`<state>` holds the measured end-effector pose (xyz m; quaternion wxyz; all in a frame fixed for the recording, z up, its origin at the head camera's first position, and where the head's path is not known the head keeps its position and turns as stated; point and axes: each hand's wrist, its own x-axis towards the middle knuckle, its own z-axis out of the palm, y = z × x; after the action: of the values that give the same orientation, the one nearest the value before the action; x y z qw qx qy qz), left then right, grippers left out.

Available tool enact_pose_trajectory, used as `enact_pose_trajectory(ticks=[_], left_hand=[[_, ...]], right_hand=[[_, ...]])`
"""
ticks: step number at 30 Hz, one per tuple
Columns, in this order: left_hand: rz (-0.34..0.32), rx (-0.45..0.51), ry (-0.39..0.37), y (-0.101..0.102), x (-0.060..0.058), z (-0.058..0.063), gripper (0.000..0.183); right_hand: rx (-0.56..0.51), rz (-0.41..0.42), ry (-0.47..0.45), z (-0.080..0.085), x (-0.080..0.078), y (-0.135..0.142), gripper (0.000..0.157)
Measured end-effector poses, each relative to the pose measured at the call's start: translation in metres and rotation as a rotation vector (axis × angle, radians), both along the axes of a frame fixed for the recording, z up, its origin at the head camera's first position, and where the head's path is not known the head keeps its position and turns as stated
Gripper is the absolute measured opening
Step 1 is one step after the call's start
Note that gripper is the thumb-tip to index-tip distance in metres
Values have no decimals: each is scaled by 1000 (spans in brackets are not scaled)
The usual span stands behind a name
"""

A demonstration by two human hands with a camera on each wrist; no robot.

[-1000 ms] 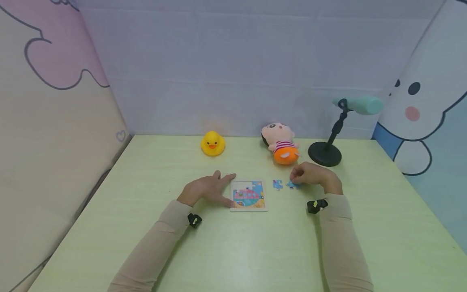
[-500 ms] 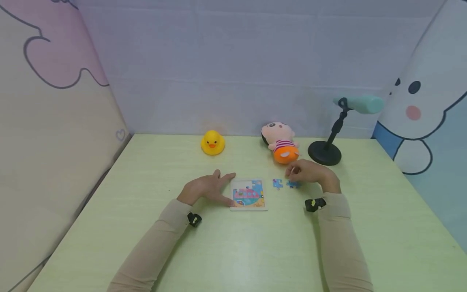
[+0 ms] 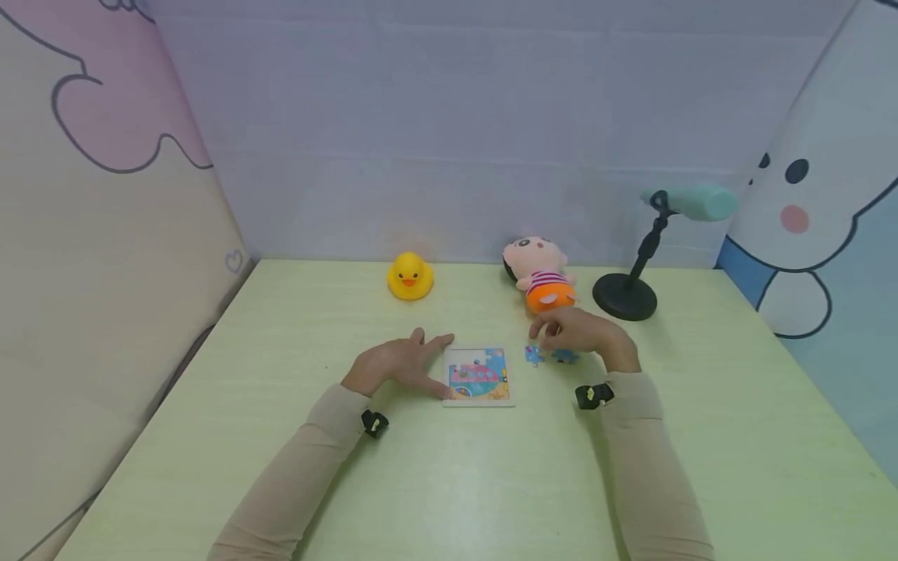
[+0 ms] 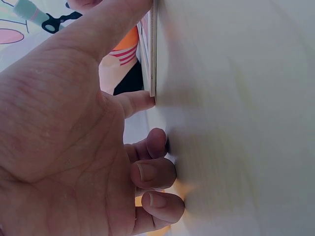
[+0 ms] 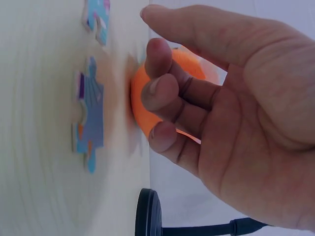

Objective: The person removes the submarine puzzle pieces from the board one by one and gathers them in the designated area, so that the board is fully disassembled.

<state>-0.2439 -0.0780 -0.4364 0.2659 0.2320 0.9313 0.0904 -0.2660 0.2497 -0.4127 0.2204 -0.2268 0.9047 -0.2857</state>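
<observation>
A small jigsaw board (image 3: 479, 403) with a pink and blue picture lies on the table, partly filled, its upper left showing white. My left hand (image 3: 394, 366) rests at its left side, thumb at the near corner and index finger at the far one. In the left wrist view the other fingertips (image 4: 157, 172) touch the table. Right of the board lie two loose blue puzzle pieces, one nearer the board (image 3: 534, 355) and one farther right (image 3: 565, 357). Above them hovers my right hand (image 3: 585, 331), fingers loosely bent, thumb apart, holding nothing; the right wrist view shows both pieces below.
A yellow rubber duck (image 3: 410, 276) sits at the back of the table. Just behind my right hand lies a doll (image 3: 543, 269) with orange shorts. To its right stands a black round-based stand (image 3: 624, 296) holding a mint-green cylinder (image 3: 701, 202).
My right hand has lifted away from the farther piece and shifted left, its thumb and fingers coming apart. That piece stays on the table. The left hand keeps its place.
</observation>
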Motion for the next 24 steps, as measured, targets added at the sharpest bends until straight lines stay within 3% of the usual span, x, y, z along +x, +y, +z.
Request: enact_pose_trajectory(ticks=[24], left_hand=[[11,-18,2,0,0,0,101]], right_hand=[[54,113,-4,-4,6,-53,22]])
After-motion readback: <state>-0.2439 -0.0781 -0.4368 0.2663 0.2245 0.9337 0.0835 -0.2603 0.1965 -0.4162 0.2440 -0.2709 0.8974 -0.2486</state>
